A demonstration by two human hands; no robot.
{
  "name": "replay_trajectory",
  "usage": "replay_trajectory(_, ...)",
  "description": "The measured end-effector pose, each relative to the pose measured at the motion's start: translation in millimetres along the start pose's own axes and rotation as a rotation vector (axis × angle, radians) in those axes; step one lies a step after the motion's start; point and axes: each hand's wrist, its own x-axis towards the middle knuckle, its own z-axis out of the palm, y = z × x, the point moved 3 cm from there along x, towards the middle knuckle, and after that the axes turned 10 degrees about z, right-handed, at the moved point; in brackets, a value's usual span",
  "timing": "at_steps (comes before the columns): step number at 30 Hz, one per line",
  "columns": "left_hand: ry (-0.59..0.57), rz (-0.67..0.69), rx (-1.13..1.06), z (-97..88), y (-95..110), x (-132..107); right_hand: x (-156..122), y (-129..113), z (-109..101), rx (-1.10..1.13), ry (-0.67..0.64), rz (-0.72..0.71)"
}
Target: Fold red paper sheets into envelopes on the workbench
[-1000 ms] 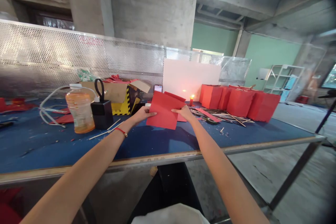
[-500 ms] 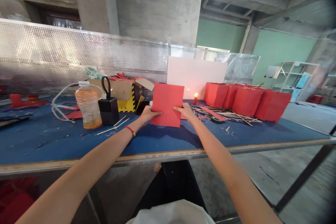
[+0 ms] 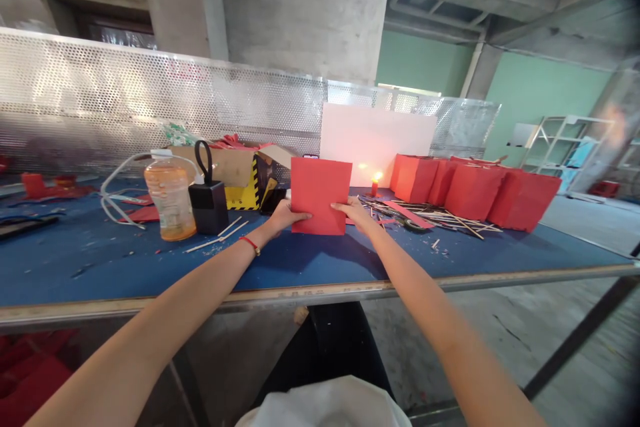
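Upright in front of me, above the blue tabletop (image 3: 320, 267), is a flat red paper panel (image 3: 321, 190). My left hand (image 3: 285, 215) pinches its left edge, thumb on the near face and the other fingers hidden behind. On the opposite edge, my right hand (image 3: 356, 209) grips in the same way. The panel's far side is out of sight, so I cannot tell whether it is one sheet or a folded piece. A lit red candle (image 3: 375, 188) burns beyond my right hand, in front of a white board (image 3: 360, 140).
Several red paper boxes (image 3: 473, 188) stand at the right, behind scattered thin sticks (image 3: 450, 218) and a roll of tape (image 3: 415, 227). Left are an orange drink bottle (image 3: 170, 203), a black power bank (image 3: 209, 207) with a white cable, and an open carton (image 3: 233, 173).
Both hands keep their grip on the red panel, which is slightly more upright and level. The whole view has shifted a little.
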Motion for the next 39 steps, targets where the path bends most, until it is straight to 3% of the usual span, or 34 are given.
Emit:
replay_trajectory(3, -0.003, 0.038, 0.053, -0.7, 0.2, 1.8, -0.2, 2.5, 0.6, 0.027, -0.023, 0.055)
replay_trajectory(8, 0.039, 0.067, 0.102, -5.0, 0.0, 4.7, 0.7, 2.8, 0.0, -0.008, -0.044, -0.009)
replay_trajectory(15, -0.033, -0.088, -0.097, -3.1, -6.2, -4.9, -1.2, 4.4, 2.5, -0.024, -0.052, 0.014)
replay_trajectory(17, -0.068, -0.059, -0.037, -1.4, -6.3, -5.4, -1.7, 4.8, 2.3, -0.049, -0.006, 0.021)
replay_trajectory(22, -0.011, 0.079, 0.084, -3.3, 0.3, 8.1, 0.9, 2.1, -4.2, -0.013, 0.046, -0.074)
replay_trajectory(31, -0.164, 0.248, 0.356, -8.4, 26.4, 13.3, 4.4, -19.0, -29.0, 0.159, 0.238, -0.247)
replay_trajectory(33, -0.116, 0.249, 0.352, -8.5, 31.0, 13.2, 3.7, -20.5, -30.9, 0.247, 0.295, -0.242)
replay_trajectory(35, 0.034, 0.247, 0.23, -10.4, 34.8, 13.7, 3.7, -18.2, -31.9, 0.369, 0.341, -0.181)
replay_trajectory(37, 0.23, 0.248, -0.02, -12.7, 36.3, 12.7, 4.0, -14.8, -30.7, 0.478, 0.345, -0.119)
replay_trajectory(39, 0.356, 0.227, -0.29, -11.6, 34.9, 10.0, 4.3, -12.6, -27.6, 0.544, 0.316, -0.085)
